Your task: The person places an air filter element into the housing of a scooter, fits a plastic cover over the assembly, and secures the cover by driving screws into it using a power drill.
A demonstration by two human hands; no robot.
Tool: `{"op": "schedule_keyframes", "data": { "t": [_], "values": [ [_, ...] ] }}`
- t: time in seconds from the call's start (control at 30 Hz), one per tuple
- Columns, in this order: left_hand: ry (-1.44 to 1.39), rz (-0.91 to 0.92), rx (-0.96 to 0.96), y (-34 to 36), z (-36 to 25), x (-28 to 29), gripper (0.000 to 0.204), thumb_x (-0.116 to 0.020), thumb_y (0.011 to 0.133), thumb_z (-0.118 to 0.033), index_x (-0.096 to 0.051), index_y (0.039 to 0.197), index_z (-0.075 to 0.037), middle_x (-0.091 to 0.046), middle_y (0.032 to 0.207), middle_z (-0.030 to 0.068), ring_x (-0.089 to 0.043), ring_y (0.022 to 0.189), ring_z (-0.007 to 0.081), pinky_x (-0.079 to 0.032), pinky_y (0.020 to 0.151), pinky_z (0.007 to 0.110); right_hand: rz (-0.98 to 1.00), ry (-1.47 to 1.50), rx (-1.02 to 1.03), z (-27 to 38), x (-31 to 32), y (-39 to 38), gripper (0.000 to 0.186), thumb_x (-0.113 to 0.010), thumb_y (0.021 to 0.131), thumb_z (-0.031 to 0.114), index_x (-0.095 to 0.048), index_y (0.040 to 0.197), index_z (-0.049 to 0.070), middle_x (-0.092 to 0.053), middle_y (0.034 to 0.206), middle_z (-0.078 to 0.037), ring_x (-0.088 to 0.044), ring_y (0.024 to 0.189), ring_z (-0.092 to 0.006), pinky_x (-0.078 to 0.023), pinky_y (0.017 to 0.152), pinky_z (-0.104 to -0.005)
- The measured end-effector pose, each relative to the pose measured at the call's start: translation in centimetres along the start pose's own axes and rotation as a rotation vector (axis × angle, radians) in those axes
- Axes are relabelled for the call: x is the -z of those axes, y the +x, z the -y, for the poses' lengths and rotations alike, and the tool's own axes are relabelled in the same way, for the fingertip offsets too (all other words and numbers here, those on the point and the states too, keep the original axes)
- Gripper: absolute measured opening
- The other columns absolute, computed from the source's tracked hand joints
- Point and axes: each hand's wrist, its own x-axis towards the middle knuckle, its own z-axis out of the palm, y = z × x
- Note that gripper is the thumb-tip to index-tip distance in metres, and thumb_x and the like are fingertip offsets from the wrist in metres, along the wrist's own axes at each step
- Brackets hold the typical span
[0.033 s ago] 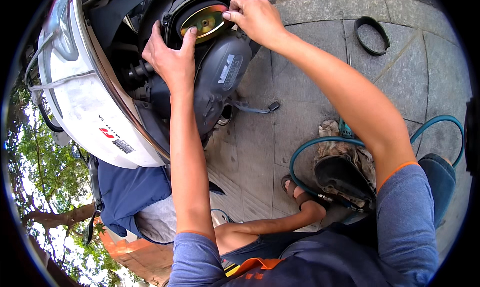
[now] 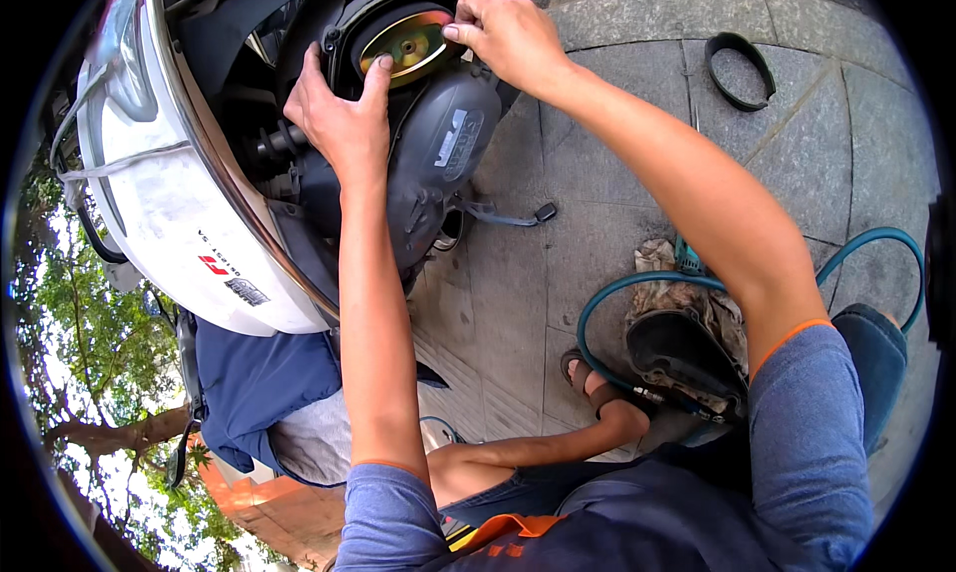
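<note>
A shiny gold-coloured metal disc sits inside a round black housing on the side of a white scooter, which stands at my left. My left hand reaches up to the disc's left side. Its thumb rests at the disc's lower edge, and its forefinger stretches along the housing's left rim, so thumb and finger are well apart. At the disc's right edge, my right hand has thumb and forefinger pinched together on the rim. Just below the disc bulges a dark grey engine cover.
An open black band lies on the grey paving at the far right. A teal hose loops beside my foot. Near it are a crumpled rag and a hollow black cover. A pedal lever sticks out from the scooter. Navy cloth hangs over its seat end.
</note>
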Motion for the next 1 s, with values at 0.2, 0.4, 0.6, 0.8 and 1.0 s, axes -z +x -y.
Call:
{"op": "schedule_keyframes", "data": {
  "t": [0.2, 0.4, 0.6, 0.8, 1.0],
  "values": [
    [0.033, 0.005, -0.038, -0.6, 0.2, 0.4, 0.075, -0.081, 0.073, -0.032, -0.048, 0.131, 0.004, -0.057, 0.117, 0.0238, -0.045, 0.113, 0.0374, -0.037, 0.098, 0.044, 0.021, -0.052, 0.122, 0.0, 0.5, 0.2, 0.025, -0.065, 0.085, 0.034, -0.066, 0.090, 0.010, -0.067, 0.075, -0.012, -0.066, 0.076, -0.0353, -0.050, 0.068, -0.0483],
    [0.102, 0.098, -0.108, -0.8, -0.5, 0.9, 0.083, -0.079, 0.075, -0.035, -0.040, 0.141, -0.004, -0.053, 0.129, 0.0218, -0.044, 0.120, 0.0369, -0.036, 0.101, 0.044, -0.012, -0.033, 0.144, 0.0, 0.8, -0.5, 0.022, -0.065, 0.085, 0.031, -0.064, 0.089, 0.009, -0.066, 0.080, -0.011, -0.065, 0.081, -0.0343, -0.050, 0.067, -0.0468],
    [0.192, 0.198, -0.380, 0.0, -0.3, 1.6, 0.084, -0.085, 0.066, -0.026, -0.046, 0.140, -0.021, -0.030, 0.149, 0.0188, -0.038, 0.130, 0.0382, -0.035, 0.104, 0.046, -0.070, -0.017, 0.207, -0.4, 0.3, -0.5, 0.022, -0.066, 0.084, 0.030, -0.063, 0.090, 0.009, -0.067, 0.083, -0.011, -0.065, 0.081, -0.0344, -0.050, 0.068, -0.0463],
    [0.193, 0.218, -0.500, 1.0, -0.6, 1.4, 0.084, -0.087, 0.060, -0.029, -0.051, 0.136, -0.025, -0.031, 0.147, 0.0203, -0.039, 0.129, 0.0386, -0.037, 0.103, 0.045, -0.064, -0.008, 0.120, -0.4, 0.5, -0.7, 0.024, -0.065, 0.085, 0.032, -0.064, 0.089, 0.009, -0.068, 0.079, -0.013, -0.065, 0.077, -0.0359, -0.051, 0.067, -0.0471],
    [0.228, 0.249, -0.482, 1.2, -0.4, 1.5, 0.080, -0.087, 0.060, -0.029, -0.054, 0.133, -0.029, -0.033, 0.147, 0.0182, -0.043, 0.124, 0.0380, -0.043, 0.100, 0.044, -0.105, 0.001, 0.106, -0.2, -0.5, -1.3, 0.025, -0.066, 0.086, 0.031, -0.062, 0.088, 0.006, -0.065, 0.072, -0.013, -0.065, 0.070, -0.0329, -0.049, 0.062, -0.0432]
  ]
}}
